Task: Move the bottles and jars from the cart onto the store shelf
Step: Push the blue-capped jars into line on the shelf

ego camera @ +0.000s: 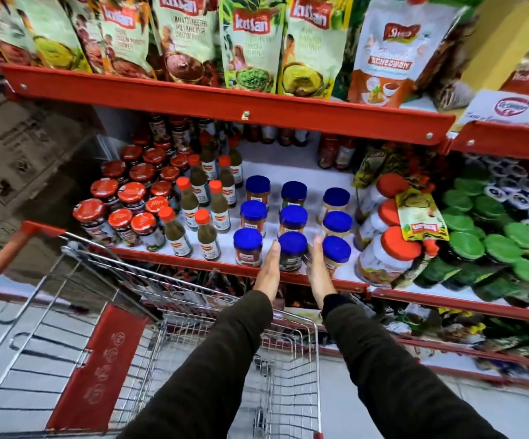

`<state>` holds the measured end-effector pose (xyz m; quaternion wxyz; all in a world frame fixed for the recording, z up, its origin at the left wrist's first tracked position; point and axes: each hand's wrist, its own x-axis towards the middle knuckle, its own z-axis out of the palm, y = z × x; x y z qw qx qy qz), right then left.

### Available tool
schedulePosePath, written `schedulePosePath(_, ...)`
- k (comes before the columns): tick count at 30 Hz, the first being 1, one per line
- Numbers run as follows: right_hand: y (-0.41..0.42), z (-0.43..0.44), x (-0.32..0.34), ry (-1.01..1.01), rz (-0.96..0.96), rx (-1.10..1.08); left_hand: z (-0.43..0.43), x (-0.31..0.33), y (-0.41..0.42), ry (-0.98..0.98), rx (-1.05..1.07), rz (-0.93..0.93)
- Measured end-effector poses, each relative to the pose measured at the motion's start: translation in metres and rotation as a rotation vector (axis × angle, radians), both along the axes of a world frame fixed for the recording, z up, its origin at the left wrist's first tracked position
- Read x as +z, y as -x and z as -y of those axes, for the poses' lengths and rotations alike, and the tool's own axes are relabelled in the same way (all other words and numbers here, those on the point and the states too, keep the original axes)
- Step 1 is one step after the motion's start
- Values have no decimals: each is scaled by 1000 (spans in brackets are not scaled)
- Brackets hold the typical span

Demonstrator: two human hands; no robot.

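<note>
A blue-lidded jar point(292, 250) stands at the front edge of the red store shelf point(336, 282), in the middle column of several blue-lidded jars. My left hand point(269, 270) lies flat against its left side and my right hand point(317, 267) against its right side, fingers straight, so the jar sits pressed between both palms. Left of these jars stand orange-capped bottles of green sauce point(206, 236) and red-lidded jars point(120, 221). The wire cart point(174, 312) is below my arms; I see nothing in its basket.
Large orange-lidded jars point(387, 255) and a pouch lean at the right of the blue jars, with green-lidded jars point(494, 242) beyond. Hanging pouches fill the upper shelf point(225, 99). Cardboard boxes point(16, 147) stand at the left. The cart's red handle point(0, 258) projects left.
</note>
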<state>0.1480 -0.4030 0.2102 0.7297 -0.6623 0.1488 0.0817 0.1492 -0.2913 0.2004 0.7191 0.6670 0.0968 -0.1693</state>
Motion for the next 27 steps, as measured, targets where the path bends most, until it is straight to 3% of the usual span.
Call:
schedulePosePath(7,15,0,-4,40,13,6,-4,1,-6,-16,16,-53)
schedulePosePath(13,22,2,-2,115,39,57,-3,5,-1,-83,-16,83)
schedulePosePath(19,50,25,-22,160,153,-316,15,-14,38,-226,330,271)
schedulePosePath(23,57,48,-33,201,135,-384,40,-23,44,-172,164,263)
schedulePosePath(27,56,58,-26,132,63,-222,74,-7,26,-16,29,127)
